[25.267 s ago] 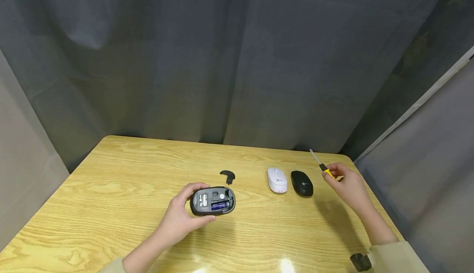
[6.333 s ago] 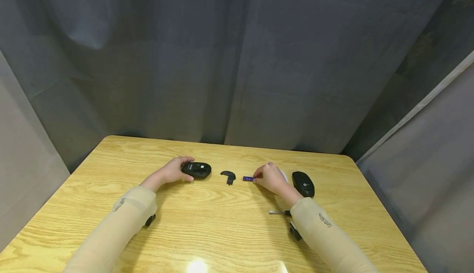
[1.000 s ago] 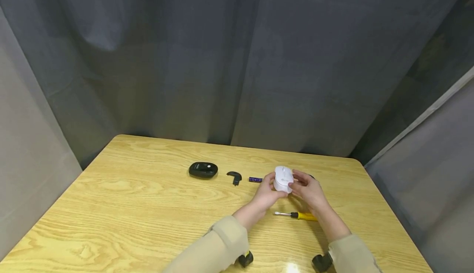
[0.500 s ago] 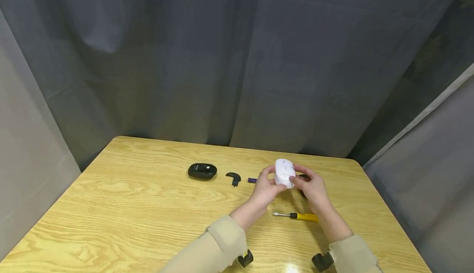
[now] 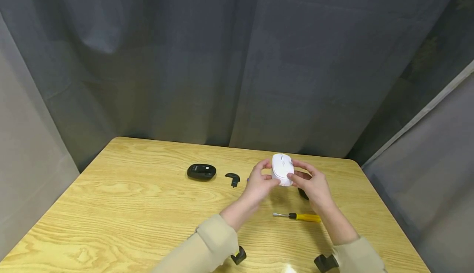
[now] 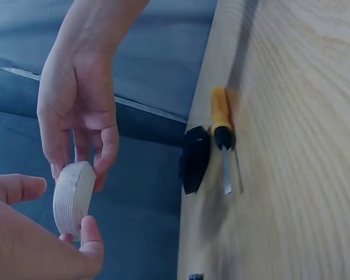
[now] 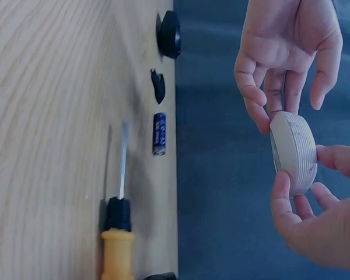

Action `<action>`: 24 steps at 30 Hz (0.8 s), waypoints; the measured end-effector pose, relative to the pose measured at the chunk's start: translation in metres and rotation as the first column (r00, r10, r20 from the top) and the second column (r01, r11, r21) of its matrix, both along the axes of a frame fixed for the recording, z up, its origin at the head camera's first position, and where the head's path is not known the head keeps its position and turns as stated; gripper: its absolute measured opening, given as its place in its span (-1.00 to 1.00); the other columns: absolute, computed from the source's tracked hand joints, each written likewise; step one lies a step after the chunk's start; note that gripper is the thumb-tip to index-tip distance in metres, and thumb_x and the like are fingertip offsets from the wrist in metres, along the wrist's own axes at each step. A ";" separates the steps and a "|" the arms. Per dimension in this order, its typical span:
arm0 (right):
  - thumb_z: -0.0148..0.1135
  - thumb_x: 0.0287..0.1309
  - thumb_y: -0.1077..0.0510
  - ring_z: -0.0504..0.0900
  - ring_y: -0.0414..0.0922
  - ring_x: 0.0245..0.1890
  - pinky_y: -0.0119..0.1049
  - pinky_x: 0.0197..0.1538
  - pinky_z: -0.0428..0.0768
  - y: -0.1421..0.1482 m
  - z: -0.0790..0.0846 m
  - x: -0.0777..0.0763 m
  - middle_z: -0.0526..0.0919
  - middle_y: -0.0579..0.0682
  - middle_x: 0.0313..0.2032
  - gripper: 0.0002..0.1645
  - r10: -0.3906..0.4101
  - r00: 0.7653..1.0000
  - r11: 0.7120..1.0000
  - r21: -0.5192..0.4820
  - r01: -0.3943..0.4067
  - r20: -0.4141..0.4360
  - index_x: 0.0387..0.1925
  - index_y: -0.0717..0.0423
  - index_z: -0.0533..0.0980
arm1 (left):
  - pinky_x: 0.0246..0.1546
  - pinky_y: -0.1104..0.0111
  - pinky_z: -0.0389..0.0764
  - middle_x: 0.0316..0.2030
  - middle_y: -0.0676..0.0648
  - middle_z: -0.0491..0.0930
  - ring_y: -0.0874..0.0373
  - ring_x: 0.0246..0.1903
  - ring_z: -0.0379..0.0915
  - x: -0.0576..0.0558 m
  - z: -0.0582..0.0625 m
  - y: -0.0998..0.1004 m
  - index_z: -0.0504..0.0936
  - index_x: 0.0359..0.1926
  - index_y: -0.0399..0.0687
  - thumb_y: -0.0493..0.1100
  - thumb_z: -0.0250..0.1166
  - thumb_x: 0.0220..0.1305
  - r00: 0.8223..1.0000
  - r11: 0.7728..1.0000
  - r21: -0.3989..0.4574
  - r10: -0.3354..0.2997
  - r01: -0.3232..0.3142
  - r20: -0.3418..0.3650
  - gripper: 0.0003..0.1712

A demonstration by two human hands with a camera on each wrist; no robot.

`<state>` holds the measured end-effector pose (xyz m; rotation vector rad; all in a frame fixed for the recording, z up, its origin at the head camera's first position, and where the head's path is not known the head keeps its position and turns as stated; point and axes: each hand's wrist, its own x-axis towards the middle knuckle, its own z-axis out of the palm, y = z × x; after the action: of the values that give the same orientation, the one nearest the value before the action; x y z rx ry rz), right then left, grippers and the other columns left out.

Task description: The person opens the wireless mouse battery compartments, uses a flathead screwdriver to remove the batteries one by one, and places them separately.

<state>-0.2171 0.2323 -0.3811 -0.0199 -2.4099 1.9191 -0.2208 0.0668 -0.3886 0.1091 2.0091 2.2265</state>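
Above the table, both hands hold a white computer mouse (image 5: pixel 282 168), tilted so its buttons face away from the person. The left hand (image 5: pixel 259 181) grips its left side, thumb low near the rear end. On the other side the right hand (image 5: pixel 314 186) pinches it, its thumb on the back of the shell. Below them lies a screwdriver (image 5: pixel 303 217) with a yellow handle. A blue battery (image 7: pixel 159 134) lies on the table in the right wrist view; the left hand nearly hides it in the head view. Behind the right hand, a black mouse (image 5: pixel 303 193) is mostly covered.
Further left on the wooden table (image 5: pixel 148 207) lies an upturned black mouse (image 5: pixel 201 172) with its underside bare. A black battery cover (image 5: pixel 233 179) sits just right of it. Dark curtain (image 5: pixel 185 59) hangs behind the table's back edge.
The screwdriver, black mouse and battery, in hand earlier, now lie on the table. Over the last second both hands have raised the white mouse and moved it slightly away from the person.
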 end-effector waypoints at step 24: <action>0.38 0.05 0.14 0.53 -0.29 -0.06 -0.44 -0.14 0.62 -0.023 0.043 0.035 0.39 -0.04 0.16 -0.35 0.061 0.988 0.998 0.040 -0.056 -0.140 0.20 0.15 0.43 | -0.29 0.41 0.55 0.07 -0.07 0.37 0.07 -0.11 0.45 0.028 0.043 -0.046 0.34 0.30 -0.03 -0.33 0.37 0.07 0.968 0.996 -0.091 -0.047 0.025 -0.246 -0.25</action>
<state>-0.1821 0.2089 -0.3380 0.1838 -2.3768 1.8318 -0.1925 0.0213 -0.3458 0.4311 2.2041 2.1931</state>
